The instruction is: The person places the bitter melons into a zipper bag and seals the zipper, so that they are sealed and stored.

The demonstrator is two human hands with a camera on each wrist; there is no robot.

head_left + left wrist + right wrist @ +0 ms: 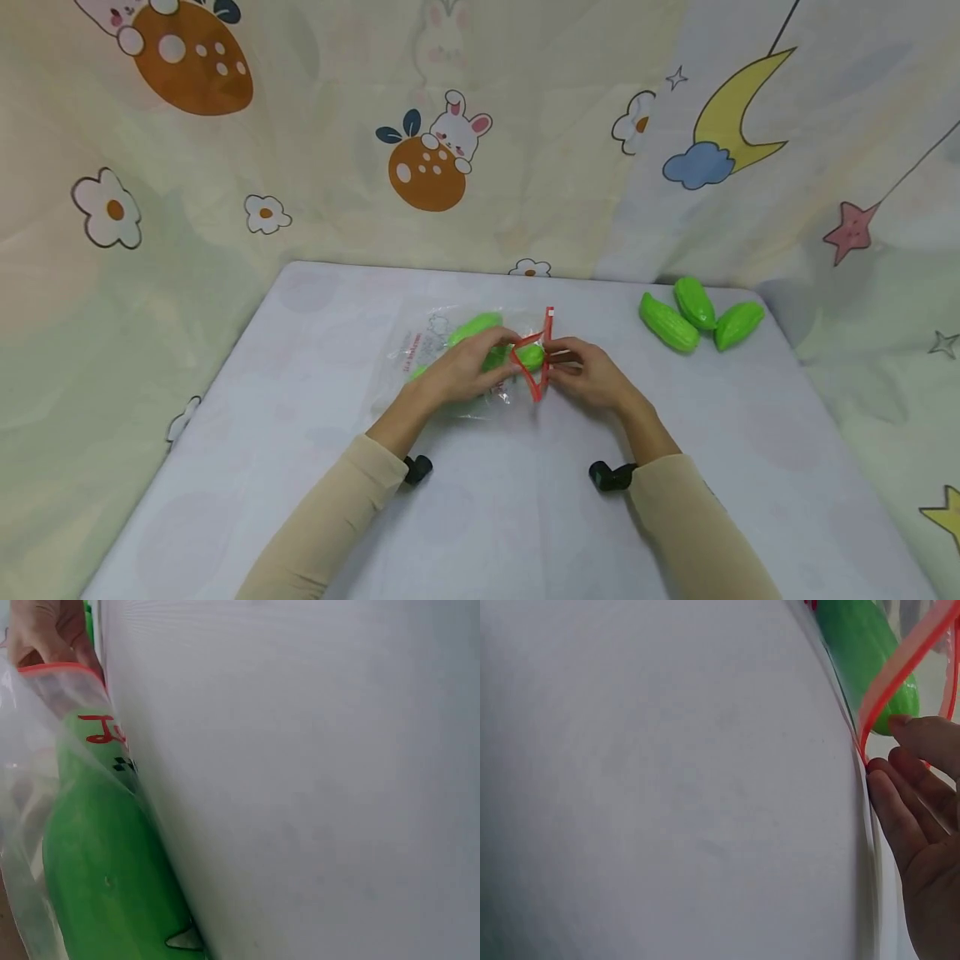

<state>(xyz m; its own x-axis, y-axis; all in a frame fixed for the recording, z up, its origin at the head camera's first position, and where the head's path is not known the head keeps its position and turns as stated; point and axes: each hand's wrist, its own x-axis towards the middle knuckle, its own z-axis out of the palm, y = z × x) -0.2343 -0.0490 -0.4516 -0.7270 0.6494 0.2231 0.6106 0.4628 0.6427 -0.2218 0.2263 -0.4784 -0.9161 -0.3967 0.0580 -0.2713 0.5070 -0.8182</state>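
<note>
Green loose gourds in the head view only.

Bag mid-table holding gourds, three more gourds at far right

The bag is clear glossy plastic, the green gourds smooth, seemingly plastic.

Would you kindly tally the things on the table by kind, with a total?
Loose green gourds at the far right: 3
Green gourds in the bag, as far as visible: 2
Clear bag with red zip, held by both hands: 1
Total: 6
</note>
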